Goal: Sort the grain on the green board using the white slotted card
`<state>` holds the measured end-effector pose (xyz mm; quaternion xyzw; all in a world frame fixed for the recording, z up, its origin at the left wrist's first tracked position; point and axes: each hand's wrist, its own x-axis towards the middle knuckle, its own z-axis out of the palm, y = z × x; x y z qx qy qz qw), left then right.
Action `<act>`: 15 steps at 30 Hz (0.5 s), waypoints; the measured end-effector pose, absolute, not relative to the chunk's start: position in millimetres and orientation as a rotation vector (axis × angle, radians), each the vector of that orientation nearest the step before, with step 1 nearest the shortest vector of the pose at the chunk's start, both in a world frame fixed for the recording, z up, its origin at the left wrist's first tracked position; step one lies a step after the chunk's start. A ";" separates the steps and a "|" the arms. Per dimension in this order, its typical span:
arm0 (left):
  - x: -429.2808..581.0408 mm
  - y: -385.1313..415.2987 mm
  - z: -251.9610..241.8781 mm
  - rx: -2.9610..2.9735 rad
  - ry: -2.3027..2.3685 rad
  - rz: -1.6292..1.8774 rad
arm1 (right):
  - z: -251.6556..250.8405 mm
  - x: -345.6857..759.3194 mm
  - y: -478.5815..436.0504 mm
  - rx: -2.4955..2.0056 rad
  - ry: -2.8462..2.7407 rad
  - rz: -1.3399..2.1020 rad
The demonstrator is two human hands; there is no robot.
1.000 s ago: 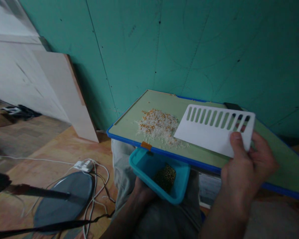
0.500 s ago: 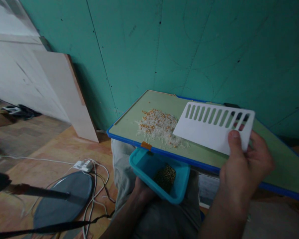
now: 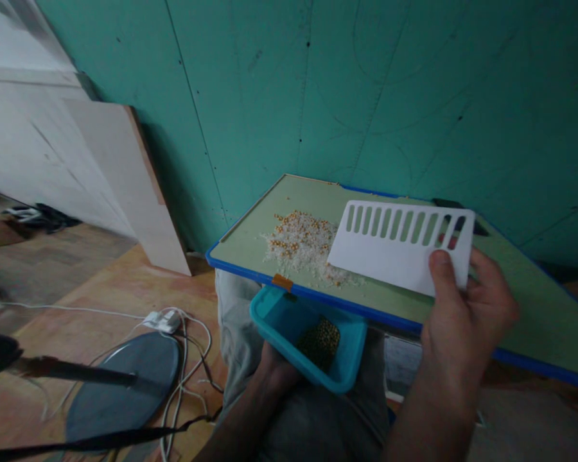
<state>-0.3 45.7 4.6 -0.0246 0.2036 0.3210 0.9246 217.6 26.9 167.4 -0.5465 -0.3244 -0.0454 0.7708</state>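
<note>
My right hand (image 3: 467, 289) grips a white slotted plastic scraper (image 3: 385, 253) by its right end, thumb on the near face. The scraper is tilted over the pale green board (image 3: 250, 247), its left end beside a spread pile of rice-like white grains and yellow peas (image 3: 303, 240). Below the board's blue front edge, my left hand (image 3: 277, 372) is closed on the near-left side of a turquoise plastic tub (image 3: 264, 314); most of its fingers are hidden beneath. Small dark green and tan grains or beans (image 3: 322, 340) lie in the tub.
A green wall (image 3: 250, 96) rises behind the board. On the floor at left are a round grey stand base (image 3: 125, 385), white cables (image 3: 176, 398) and a white plug block (image 3: 164, 319). A pale panel (image 3: 120, 173) leans against the wall. An orange tape piece (image 3: 282, 282) wraps the board's edge.
My right hand and the scraper have shifted left, bringing the scraper's left end closer to the grain pile. The tub and my left hand have stayed put.
</note>
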 end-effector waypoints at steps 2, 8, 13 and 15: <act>-0.8 46.5 2.2 -0.051 0.434 0.656 | 168.2 216.6 27.7 -1.145 -0.689 -0.085; -1.6 47.7 -6.4 -0.021 0.349 0.687 | 168.3 216.5 27.4 -1.128 -0.690 -0.073; -1.4 47.5 -0.4 -0.013 0.361 0.640 | 166.5 218.6 24.0 -1.166 -0.744 -0.077; -0.2 47.0 2.0 -0.023 0.382 0.633 | 167.0 216.8 23.3 -1.176 -0.752 -0.072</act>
